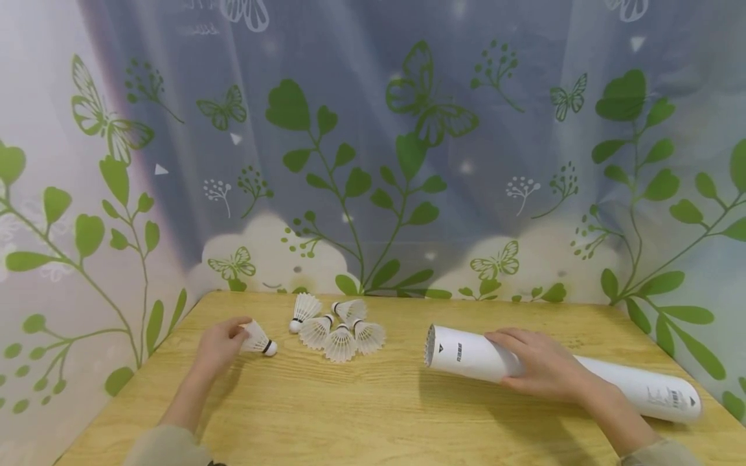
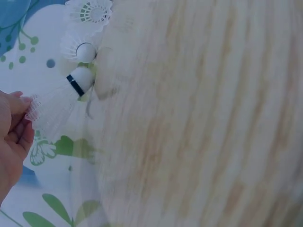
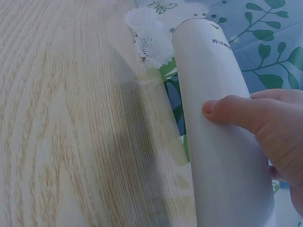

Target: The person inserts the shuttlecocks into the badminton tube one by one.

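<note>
Watching from my end, I am seeing the left hand point(image 1: 221, 344) pinching one shuttlecock point(image 1: 255, 338) by the rim of its feathers point(image 2: 51, 109), the cork point(image 1: 271, 348) pointing right, at the left side of the table point(image 1: 350, 414), though I cannot tell whether it is touching down. Over on the right, the right hand point(image 1: 543, 366) is gripping a long white tube point(image 1: 480, 356) around its middle, and the tube's left end is slanting up off the table. Between the hands, toward the far edge, five more shuttlecocks point(image 1: 340, 344) are lying bunched together, with a leaf-patterned curtain point(image 1: 513, 142) hanging behind them.
</note>
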The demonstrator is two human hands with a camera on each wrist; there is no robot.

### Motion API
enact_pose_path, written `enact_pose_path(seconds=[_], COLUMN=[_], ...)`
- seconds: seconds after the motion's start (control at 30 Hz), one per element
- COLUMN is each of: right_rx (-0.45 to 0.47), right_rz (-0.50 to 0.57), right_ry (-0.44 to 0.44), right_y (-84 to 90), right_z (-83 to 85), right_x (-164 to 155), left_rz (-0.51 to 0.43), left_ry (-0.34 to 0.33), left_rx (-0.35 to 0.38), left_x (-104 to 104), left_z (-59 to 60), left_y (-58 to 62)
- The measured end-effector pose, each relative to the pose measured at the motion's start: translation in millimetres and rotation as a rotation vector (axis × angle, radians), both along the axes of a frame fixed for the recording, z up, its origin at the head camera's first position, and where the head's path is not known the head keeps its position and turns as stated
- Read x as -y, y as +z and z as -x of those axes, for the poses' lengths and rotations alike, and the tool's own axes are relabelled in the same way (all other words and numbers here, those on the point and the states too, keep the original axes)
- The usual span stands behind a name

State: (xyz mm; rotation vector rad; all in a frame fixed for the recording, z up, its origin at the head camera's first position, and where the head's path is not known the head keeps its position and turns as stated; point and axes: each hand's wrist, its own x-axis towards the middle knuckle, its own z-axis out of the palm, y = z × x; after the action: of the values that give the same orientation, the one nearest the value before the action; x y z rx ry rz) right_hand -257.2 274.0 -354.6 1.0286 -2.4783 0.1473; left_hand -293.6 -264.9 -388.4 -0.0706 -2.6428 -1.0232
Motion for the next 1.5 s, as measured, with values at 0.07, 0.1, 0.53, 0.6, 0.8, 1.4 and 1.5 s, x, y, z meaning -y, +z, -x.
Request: enact_pose_path(seconds=[0.07, 0.1, 0.53, 0.6, 0.8, 1.4, 1.5], right_rx=[0.017, 0.022, 0.005, 0.0, 0.032, 0.01, 0.006], right_rz=[0.001, 0.003, 0.004, 0.004, 0.003, -0.01, -0.01], right_ry=[-0.009, -0.012, 0.003, 0.005, -0.012, 0.011, 0.013], right_y=[0.6, 0.9, 0.9, 0.1, -0.1, -1.1, -0.9], right_z=[-0.9, -1.1, 0.1, 0.5, 0.3, 2.7, 2.7], right_x=[0, 1, 0, 0, 0, 1, 1], left_rz=[-0.013, -0.018, -0.02, -0.029, -0.047, -0.12, -0.14], left_ry=[0.012, 0.019, 0.01, 0.008, -0.024, -0.147, -0.176], left_rx=[-0.014, -0.023, -0.137, -0.147, -0.146, -0.193, -0.19], left_x=[0, -1, -14, -18, -31, -80, -87], left_z=[-0.9, -1.1, -7.3, -7.5, -6.5, -12.5, -13.3], left_y=[0.9, 1.4, 13.9, 15.0, 17.8, 28.2, 29.2])
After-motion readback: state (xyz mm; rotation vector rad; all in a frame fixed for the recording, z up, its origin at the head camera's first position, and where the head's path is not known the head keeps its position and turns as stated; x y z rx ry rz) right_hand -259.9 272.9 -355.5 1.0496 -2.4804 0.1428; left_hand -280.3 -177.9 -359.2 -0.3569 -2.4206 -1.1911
